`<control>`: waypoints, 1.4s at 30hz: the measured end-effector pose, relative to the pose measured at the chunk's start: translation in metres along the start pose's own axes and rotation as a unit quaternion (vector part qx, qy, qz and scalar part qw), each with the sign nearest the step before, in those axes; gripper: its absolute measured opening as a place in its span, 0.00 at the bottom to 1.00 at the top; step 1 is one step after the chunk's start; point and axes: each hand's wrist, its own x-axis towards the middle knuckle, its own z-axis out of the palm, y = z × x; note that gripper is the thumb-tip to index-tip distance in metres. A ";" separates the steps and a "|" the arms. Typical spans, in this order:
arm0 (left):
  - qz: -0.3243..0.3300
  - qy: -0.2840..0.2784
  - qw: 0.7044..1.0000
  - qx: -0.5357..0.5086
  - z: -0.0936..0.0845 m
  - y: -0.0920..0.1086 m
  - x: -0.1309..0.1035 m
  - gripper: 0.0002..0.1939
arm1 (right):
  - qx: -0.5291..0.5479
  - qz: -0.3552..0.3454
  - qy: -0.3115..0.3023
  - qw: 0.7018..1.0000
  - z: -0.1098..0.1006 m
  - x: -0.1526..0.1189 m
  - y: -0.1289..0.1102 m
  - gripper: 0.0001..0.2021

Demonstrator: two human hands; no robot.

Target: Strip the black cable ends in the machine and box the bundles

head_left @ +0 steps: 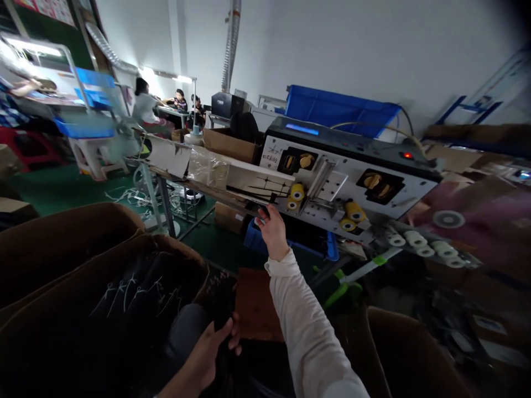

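Observation:
At the bottom middle, my left hand (207,348) is closed round a dark bundle (222,293) with small pale tips at its top. My right hand (272,228) reaches forward to the front edge of a machine (332,166), just left of its yellow rollers (295,194). Its fingers are pinched together at a small dark piece that I cannot make out. Thin black strands (249,192) lie on the white ledge beside the rollers, just above my right hand.
An open carton (174,249) of black items tied with white strings stands at the left. Below the machine sits a blue bin (332,246). White rolls (415,239) lie on the right. Several people work at far tables, back left. A brown carton (230,145) stands left of the machine.

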 end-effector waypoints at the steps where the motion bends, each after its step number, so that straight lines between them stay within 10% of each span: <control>1: -0.003 0.002 1.000 0.001 0.000 0.001 0.000 0.14 | 0.002 -0.001 0.016 1.000 0.004 0.002 -0.001 0.07; 8: 0.002 0.006 1.000 0.013 -0.001 0.004 -0.003 0.13 | -0.033 -0.020 0.118 0.992 0.018 0.012 -0.004 0.06; 33: 0.025 0.007 1.000 0.012 0.005 0.014 -0.010 0.16 | -0.138 -0.185 0.126 0.965 0.046 0.010 0.000 0.15; 38: 0.052 0.006 0.999 0.011 0.007 0.029 -0.011 0.12 | -0.206 -0.294 -0.068 0.931 0.007 -0.056 -0.008 0.14; 42: 0.061 0.002 0.998 0.018 0.007 0.043 -0.010 0.10 | -0.386 -0.074 -0.363 0.845 -0.041 -0.112 -0.038 0.12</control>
